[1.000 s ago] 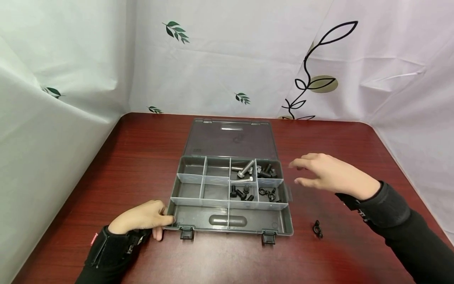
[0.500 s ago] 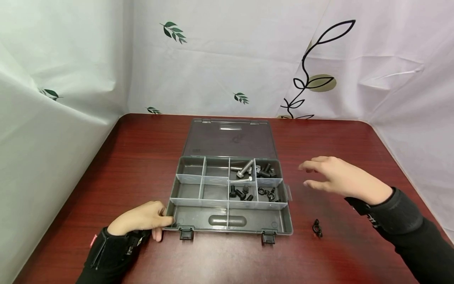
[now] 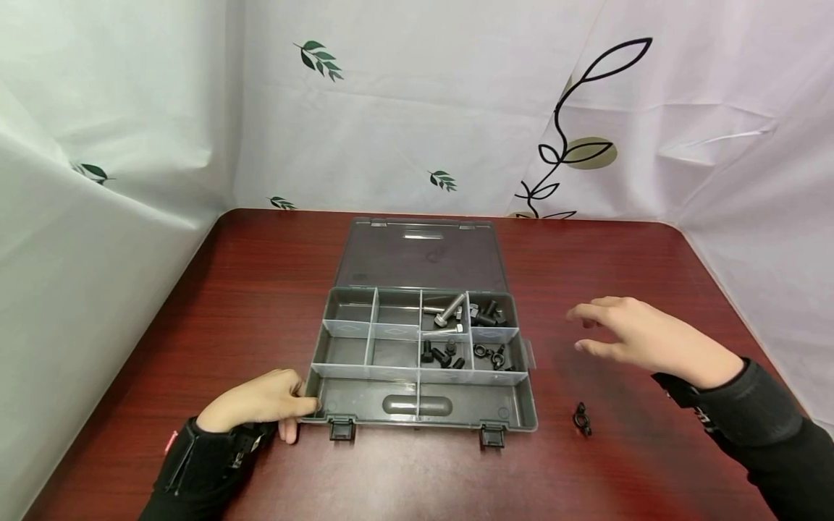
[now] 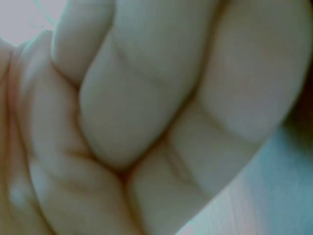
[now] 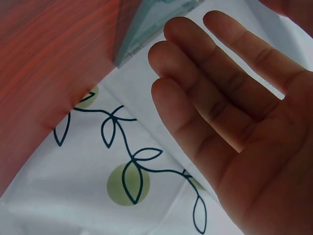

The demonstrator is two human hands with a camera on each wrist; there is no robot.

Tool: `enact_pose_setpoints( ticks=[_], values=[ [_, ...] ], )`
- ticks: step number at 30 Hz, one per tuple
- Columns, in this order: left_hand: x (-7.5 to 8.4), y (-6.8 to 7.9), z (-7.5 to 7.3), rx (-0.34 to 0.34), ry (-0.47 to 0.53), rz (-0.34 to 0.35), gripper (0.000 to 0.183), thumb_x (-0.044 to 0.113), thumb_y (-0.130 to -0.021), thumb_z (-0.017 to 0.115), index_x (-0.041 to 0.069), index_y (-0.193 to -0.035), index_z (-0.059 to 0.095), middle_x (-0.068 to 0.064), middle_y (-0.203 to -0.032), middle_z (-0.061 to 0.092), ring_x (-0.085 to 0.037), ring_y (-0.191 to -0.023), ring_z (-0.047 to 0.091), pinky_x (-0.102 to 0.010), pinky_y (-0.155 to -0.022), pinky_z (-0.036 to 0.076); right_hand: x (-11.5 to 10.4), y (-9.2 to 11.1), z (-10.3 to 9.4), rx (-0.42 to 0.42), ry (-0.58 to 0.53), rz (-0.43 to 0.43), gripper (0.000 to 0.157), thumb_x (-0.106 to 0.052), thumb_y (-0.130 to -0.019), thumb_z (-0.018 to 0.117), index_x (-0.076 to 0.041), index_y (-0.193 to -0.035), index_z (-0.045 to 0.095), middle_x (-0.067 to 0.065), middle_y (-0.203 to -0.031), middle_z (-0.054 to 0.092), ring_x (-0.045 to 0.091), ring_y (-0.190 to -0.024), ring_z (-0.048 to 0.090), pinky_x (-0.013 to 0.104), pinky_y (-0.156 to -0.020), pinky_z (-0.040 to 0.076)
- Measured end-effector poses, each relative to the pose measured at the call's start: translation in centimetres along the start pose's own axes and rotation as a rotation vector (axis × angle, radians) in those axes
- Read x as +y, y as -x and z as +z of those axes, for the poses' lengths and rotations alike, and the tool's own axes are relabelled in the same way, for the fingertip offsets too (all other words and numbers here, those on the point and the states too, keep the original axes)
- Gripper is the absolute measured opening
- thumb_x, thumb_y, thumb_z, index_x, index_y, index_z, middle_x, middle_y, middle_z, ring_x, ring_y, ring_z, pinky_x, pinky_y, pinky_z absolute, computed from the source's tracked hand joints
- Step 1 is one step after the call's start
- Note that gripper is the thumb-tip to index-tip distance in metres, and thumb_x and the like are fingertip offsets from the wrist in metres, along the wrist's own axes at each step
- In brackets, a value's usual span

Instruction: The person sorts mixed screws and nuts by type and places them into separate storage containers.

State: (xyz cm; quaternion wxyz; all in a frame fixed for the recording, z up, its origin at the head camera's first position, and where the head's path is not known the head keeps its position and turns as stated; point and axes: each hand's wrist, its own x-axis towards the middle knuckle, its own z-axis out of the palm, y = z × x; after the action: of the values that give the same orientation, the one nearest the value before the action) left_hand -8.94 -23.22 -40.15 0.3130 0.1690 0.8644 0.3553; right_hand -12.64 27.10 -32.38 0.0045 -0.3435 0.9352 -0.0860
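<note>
A grey plastic parts box point(image 3: 384, 392) lies on the table with its see-through lid folded back. My left hand point(image 3: 255, 402) grips the front left corner, thumb over the rim; curled fingers point(image 4: 142, 98) fill the left wrist view. To the right of the box, my right hand point(image 3: 641, 340) hangs over the table, holding nothing, its fingers loosely bent; the palm shows in the right wrist view. Silver bolts point(image 3: 449, 310), black bolts point(image 3: 445, 354) and black ring-shaped fasteners point(image 3: 498, 357) sit in the right-hand compartments. Another black ring-shaped fastener point(image 3: 582, 420) lies on the table, nearer than the right hand.
The reddish-brown table point(image 3: 260, 289) carries the box near its middle. The opened lid point(image 3: 422, 253) lies toward the back edge. Two latches point(image 3: 491, 436) jut from the box's front. White patterned cloth point(image 3: 391, 108) hangs behind and at both sides.
My right hand has drawn away from the box, to the right and slightly nearer. The left hand keeps its grip on the corner, and the box contents look the same.
</note>
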Motion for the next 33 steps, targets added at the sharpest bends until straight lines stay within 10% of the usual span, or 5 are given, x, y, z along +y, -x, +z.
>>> enact_pose_setpoints(
  ticks=[33],
  values=[
    [0.0,0.0,-0.1,-0.001,-0.020,0.009,0.025,0.024,-0.082,0.054,0.007,-0.064,0.053,0.000,-0.050,0.059,-0.017,-0.047,0.060,-0.033,-0.050,0.048,0.3,3.7,2.6,-0.120,-0.135,-0.007,0.041,-0.031,-0.080,0.069,-0.011,-0.114,0.059,-0.002,-0.106,0.060,0.009,-0.087,0.058,0.029,-0.067,0.046]
  ],
)
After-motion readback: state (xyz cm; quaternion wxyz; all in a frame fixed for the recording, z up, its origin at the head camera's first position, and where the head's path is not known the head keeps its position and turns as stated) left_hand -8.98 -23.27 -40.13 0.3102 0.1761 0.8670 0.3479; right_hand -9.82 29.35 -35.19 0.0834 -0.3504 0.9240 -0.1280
